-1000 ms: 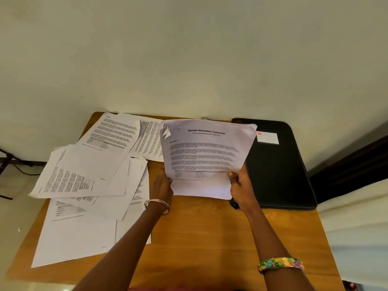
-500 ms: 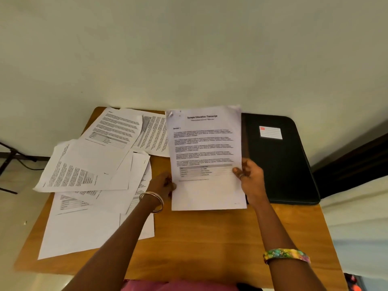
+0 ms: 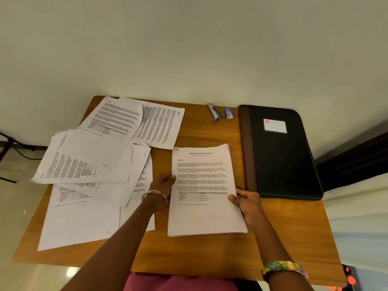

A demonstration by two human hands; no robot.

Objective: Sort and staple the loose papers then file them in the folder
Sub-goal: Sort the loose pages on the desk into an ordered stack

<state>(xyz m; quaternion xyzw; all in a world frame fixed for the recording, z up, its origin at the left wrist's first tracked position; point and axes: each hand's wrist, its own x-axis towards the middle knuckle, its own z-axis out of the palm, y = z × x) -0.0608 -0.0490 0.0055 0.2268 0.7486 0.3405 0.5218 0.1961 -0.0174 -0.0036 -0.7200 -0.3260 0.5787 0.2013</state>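
Note:
A thin stack of printed papers (image 3: 206, 215) headed "Sample Education Transcript" lies flat on the wooden table (image 3: 189, 250), near its middle. My left hand (image 3: 164, 182) grips the stack's left edge. My right hand (image 3: 247, 201) pinches its right edge, thumb on top. Loose printed sheets (image 3: 84, 164) lie scattered and overlapping over the table's left half. A closed black folder (image 3: 281, 160) with a white label rests at the right. A small stapler (image 3: 216, 113) and a blue staple box (image 3: 229, 113) sit at the far edge, between the sheets and the folder.
The table stands against a pale wall. A dark stand and cable show on the floor at the left. White fabric hangs beyond the table's right edge. Bare wood lies in front of the stack, toward me.
The stack was held upright a second ago and blocked the stapler from view. Both hands have lowered it flat onto the table, and the stapler and staple box now show.

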